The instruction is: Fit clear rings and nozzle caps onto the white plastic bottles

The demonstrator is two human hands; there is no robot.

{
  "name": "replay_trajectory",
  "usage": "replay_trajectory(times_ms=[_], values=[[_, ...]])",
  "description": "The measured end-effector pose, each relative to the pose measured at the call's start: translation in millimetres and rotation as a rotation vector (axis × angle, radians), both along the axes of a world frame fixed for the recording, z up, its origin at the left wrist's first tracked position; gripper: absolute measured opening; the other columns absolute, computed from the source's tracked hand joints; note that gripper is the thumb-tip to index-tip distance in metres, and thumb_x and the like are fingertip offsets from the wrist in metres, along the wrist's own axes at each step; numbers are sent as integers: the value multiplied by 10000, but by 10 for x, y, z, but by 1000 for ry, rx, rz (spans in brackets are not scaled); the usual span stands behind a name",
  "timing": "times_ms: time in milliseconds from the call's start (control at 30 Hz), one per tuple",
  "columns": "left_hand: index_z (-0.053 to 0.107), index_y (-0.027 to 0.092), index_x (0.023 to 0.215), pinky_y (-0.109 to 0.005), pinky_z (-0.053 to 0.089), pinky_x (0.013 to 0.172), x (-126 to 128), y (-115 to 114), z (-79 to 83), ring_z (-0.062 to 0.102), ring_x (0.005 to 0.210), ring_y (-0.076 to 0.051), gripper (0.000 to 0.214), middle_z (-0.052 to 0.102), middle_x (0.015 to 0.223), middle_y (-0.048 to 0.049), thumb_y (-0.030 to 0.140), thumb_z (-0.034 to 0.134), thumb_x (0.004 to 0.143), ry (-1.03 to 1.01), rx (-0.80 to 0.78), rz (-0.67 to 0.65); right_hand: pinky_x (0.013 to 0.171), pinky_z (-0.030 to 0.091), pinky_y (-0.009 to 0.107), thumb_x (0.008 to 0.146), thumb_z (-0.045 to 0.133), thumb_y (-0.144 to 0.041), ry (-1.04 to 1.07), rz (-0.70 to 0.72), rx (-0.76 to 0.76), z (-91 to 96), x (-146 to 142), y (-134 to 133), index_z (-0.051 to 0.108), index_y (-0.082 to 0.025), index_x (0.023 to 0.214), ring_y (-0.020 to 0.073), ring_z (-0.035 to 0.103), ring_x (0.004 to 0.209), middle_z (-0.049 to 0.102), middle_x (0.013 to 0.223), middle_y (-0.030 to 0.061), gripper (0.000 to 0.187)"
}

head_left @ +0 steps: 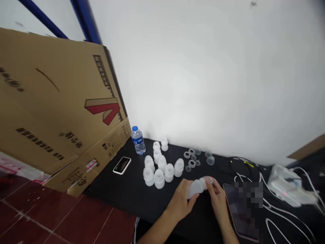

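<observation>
Frosted bottle lies sideways, clasped in the left hand, its far end pinched by the right hand at a small clear cap. Nine more bottles stand on the black table; clear rings and caps lie loose beyond them. A phone sits beside the right hand, with cables farther along and a water bottle off to the left.

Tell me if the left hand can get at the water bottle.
Probably, but not directly: the left hand is holding a white plastic bottle, and a group of white bottles stands between it and the water bottle, so it would have to let go and go around them.
</observation>
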State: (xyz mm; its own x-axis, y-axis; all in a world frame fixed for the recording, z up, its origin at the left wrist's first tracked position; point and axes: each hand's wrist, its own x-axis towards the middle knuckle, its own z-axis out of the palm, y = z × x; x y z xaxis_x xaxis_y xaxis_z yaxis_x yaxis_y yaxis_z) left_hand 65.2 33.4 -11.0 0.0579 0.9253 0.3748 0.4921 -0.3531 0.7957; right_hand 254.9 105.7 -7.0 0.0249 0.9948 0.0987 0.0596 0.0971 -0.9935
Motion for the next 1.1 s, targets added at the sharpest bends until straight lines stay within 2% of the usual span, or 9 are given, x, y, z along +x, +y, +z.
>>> replay_trajectory(times_ms=[233, 367, 567, 667, 767, 833, 900, 1000, 1100], values=[[542, 252, 1424, -483, 580, 1064, -29, 28, 109, 672, 1198, -297, 427, 668, 1281, -103, 368, 673, 1034, -9, -33, -15, 826, 668, 354, 835, 808, -730, -10, 101, -9, -13, 212, 74, 841, -208, 1075, 324, 805, 959, 849, 1073, 125, 575], [515, 269, 1478, -473, 575, 1086, -76, -4, 93, 658, 1229, -288, 444, 654, 1313, -98, 372, 640, 1064, -24, -12, -38, 780, 656, 338, 781, 895, -664, -96, 190, -26, 330, 148, 11, 836, -203, 1035, 310, 799, 883, 843, 956, 104, 530], [472, 281, 1510, -481, 555, 1133, -58, -37, 45, 645, 1288, -276, 440, 632, 1375, -104, 354, 596, 1094, -131, 16, -27, 746, 636, 332, 851, 834, -657, -243, 330, 0, 766, 29, -1, 783, -189, 942, 283, 783, 808, 810, 836, 78, 480], [406, 293, 1581, -439, 615, 1015, -33, -39, 42, 697, 1195, -259, 561, 650, 1390, -105, 381, 630, 1074, -141, -36, -37, 697, 627, 325, 871, 780, -693, -430, 205, 113, 931, 135, 131, 806, -190, 958, 276, 775, 774, 811, 834, 80, 511], [392, 277, 1590, -410, 628, 910, -19, -27, 29, 719, 1052, -232, 592, 662, 1367, -111, 301, 629, 1048, -108, -3, 45, 702, 632, 349, 866, 768, -707, -594, -116, 368, 1202, 138, 292, 817, -199, 1040, 267, 769, 757, 820, 953, 105, 540], [541, 257, 1427, -400, 607, 906, -16, -13, 14, 708, 1006, -224, 404, 689, 1251, -90, 204, 590, 1029, -63, 65, 97, 794, 644, 377, 918, 739, -666, -651, -155, 558, 1400, -20, 371, 799, -211, 1112, 263, 777, 818, 805, 1063, 118, 499], [632, 239, 1184, -372, 582, 860, -14, 4, -8, 692, 964, -224, 224, 698, 1090, -67, 136, 580, 992, -10, 126, 100, 865, 648, 387, 977, 705, -599, -672, -38, 641, 1556, -300, 432, 767, -232, 1171, 260, 785, 902, 790, 1112, 108, 419], [614, 224, 977, -346, 541, 785, 1, 34, -59, 670, 893, -222, 156, 685, 949, -51, 85, 624, 906, 77, 171, 52, 828, 652, 376, 1006, 702, -522, -671, 113, 623, 1656, -811, 532, 656, -244, 1318, 248, 796, 906, 770, 1191, 101, 421], [586, 219, 926, -346, 509, 759, 27, 60, -116, 650, 844, -214, 185, 668, 894, -38, 69, 654, 843, 167, 168, 3, 805, 635, 377, 1030, 677, -415, -770, 278, 603, 1620, -1260, 655, 635, -246, 1275, 241, 778, 868, 749, 1135, 92, 300]])
